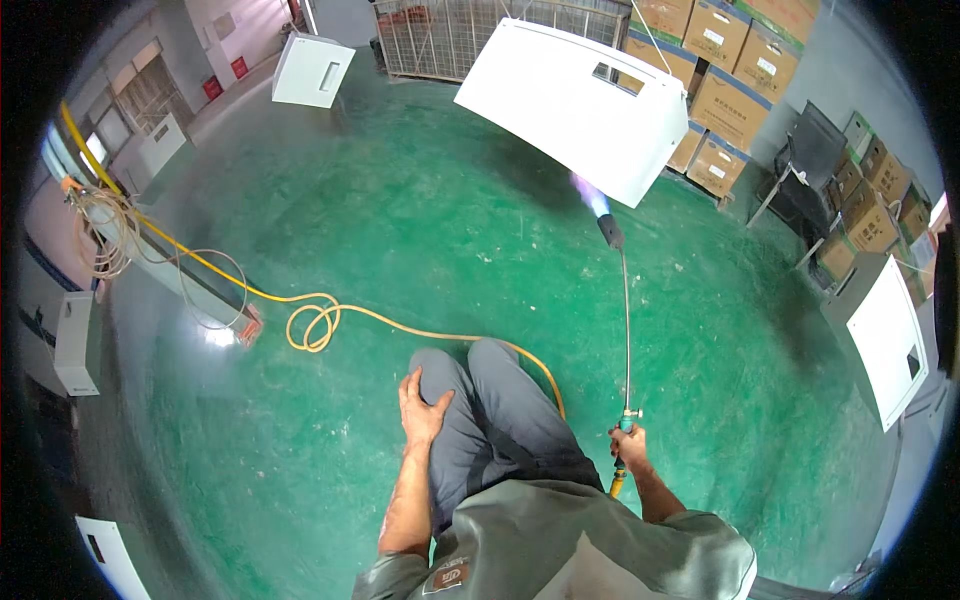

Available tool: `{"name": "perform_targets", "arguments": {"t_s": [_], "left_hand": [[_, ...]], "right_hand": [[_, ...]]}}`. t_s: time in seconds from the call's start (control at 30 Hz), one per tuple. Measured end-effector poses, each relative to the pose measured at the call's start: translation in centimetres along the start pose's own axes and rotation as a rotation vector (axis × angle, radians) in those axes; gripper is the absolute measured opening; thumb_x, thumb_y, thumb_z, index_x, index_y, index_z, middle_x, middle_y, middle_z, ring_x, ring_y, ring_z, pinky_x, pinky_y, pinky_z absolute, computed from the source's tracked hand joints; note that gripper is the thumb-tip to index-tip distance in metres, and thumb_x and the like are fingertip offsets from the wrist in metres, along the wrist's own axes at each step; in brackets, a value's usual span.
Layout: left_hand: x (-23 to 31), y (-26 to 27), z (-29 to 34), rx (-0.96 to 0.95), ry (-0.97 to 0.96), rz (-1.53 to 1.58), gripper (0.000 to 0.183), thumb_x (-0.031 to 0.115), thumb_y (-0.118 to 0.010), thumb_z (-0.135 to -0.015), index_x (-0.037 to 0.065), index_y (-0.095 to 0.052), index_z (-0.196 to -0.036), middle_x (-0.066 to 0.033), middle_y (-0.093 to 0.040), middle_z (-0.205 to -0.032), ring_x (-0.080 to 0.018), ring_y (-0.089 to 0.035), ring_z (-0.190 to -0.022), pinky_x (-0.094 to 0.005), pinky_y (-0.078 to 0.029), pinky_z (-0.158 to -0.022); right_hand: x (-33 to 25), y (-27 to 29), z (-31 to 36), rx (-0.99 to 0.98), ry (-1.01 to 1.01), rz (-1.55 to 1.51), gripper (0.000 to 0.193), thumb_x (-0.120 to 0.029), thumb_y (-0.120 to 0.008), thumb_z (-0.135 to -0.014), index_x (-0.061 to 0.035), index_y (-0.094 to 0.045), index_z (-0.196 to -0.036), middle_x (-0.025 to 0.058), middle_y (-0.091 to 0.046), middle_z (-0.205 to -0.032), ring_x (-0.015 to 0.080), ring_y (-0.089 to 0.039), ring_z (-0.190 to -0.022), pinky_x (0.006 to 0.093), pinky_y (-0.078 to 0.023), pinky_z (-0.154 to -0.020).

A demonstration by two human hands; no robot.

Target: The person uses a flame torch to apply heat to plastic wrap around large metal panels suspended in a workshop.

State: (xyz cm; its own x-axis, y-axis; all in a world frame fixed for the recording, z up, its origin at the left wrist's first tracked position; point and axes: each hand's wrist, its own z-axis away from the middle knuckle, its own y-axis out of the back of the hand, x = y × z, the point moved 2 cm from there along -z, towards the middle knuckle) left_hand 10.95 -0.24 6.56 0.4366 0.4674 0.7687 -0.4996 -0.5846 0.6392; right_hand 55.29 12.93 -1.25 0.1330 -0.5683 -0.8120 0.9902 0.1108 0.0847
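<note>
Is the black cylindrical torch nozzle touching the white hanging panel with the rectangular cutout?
Apart. In the head view, green floor shows between the black nozzle and the white panel's lower edge.

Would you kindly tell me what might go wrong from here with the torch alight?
The flame from the torch in the right hand burns close to the lower edge of the hanging white panel, so lingering could scorch it.
The yellow hose lies looped on the floor and might trip someone.
Cardboard boxes stand stacked beyond the panel; a stray swing might perhaps ignite them.
</note>
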Motion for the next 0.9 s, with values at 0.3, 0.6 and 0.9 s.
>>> {"name": "perform_targets", "arguments": {"t_s": [0.3,0.6,0.9], "left_hand": [[-1.2,0.2,-1.4,0.028,0.023,0.01,0.069,0.032,-0.088,-0.073,0.008,-0.061,-0.132,-0.0219,-0.048,-0.145,-0.0394,-0.047,-0.134,-0.0458,-0.042,-0.11],[13.7,7.6,-2.4,-0.052,-0.3,0.557,0.024,0.009,-0.08,-0.082,0.002,-0.072,-0.104,-0.0113,-0.069,-0.108,-0.0221,-0.067,-0.101,-0.0341,-0.054,-0.084],[30.3,12.2,5.7,-0.743,-0.76,1.311,0.042,0.036,-0.071,-0.087,-0.006,-0.07,-0.091,-0.0182,-0.065,-0.094,-0.0346,-0.061,-0.09,-0.0486,-0.051,-0.085]], "right_hand": [[-0.9,-2.6,2.2,-0.129,-0.01,0.139,0.016,-0.001,-0.069,-0.083,-0.0055,-0.055,-0.089,0.0016,-0.053,-0.061,0.0124,-0.05,-0.044,0.0299,-0.039,-0.039],[-4.3,-8.1,-0.7,-0.351,0.109,0.231,0.017,-0.003,-0.07,-0.085,-0.0046,-0.055,-0.093,0.0006,-0.052,-0.06,0.0102,-0.048,-0.044,0.0291,-0.035,-0.039],[-5.8,-9.3,0.2,-0.385,0.353,0.344,0.018,-0.008,-0.073,-0.083,-0.0022,-0.061,-0.095,0.002,-0.058,-0.062,0.0114,-0.055,-0.05,0.0309,-0.042,-0.046]]}}
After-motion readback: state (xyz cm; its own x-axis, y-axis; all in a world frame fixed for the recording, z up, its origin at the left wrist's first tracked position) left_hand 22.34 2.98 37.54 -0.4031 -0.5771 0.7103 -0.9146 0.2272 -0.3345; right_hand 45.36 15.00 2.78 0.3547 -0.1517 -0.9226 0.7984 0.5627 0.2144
